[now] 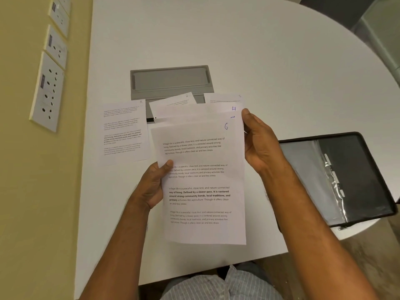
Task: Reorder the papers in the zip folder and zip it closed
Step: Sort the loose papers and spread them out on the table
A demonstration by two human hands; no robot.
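The papers (201, 182) are being held fanned above the white table (259, 50), between both hands, while the zip folder (337, 178) is lying open at the right edge of the table, well apart from them, its black rim and clear inner sleeve facing up.

The left hand (152, 187) is gripping the left edge of the front sheet about halfway down, thumb pressing on the printed face and the fingers curling out of sight behind. The right hand (258, 144) is reaching in from the right with the forearm angling up, its thumb lying along the upper right edge of the fan and the fingers wrapping behind the sheets.

The front sheet is showing a handwritten "6" in its top right corner, and above it a sheet marked "4" is peeking out; a mark between them is too cut off to read. The printed text is beginning "Village life is a peaceful, close-knit, and nature-connected way of living."

Three more sheets are lying on the table behind the fan: sheet 1 (124, 131) on the left, with sheet 2 (173, 100) and sheet 3 (225, 98) partly hidden, resting over a grey recessed panel (170, 80). Wall sockets (48, 89) are lining the yellow wall on the left.
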